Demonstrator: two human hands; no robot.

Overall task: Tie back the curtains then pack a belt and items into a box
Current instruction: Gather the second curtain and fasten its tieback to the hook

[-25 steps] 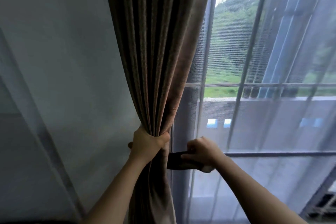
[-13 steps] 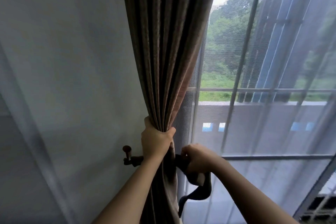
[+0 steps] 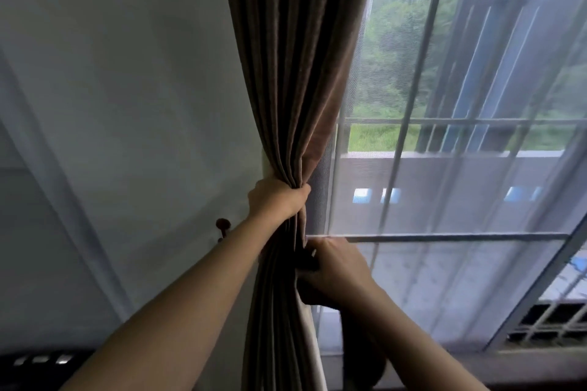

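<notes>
A brown curtain [image 3: 295,73] hangs gathered into folds at the window's left side. My left hand [image 3: 274,200] grips the bunched folds tightly. Just below and to the right, my right hand [image 3: 333,270] holds a dark tieback strap [image 3: 362,346] against the curtain's right edge; the strap's loose end hangs down under my forearm. A brown wall hook [image 3: 223,226] sticks out of the wall left of my left wrist, partly hidden by my arm.
A sheer white curtain [image 3: 460,263] covers the window [image 3: 444,235] and its bars to the right. A pale wall [image 3: 127,105] fills the left. A dark object [image 3: 41,359] lies at the bottom left corner. The window sill runs along the bottom right.
My right hand has moved in close to the curtain's edge with the strap, and the strap's end hangs lower. My left hand keeps its grip on the folds.
</notes>
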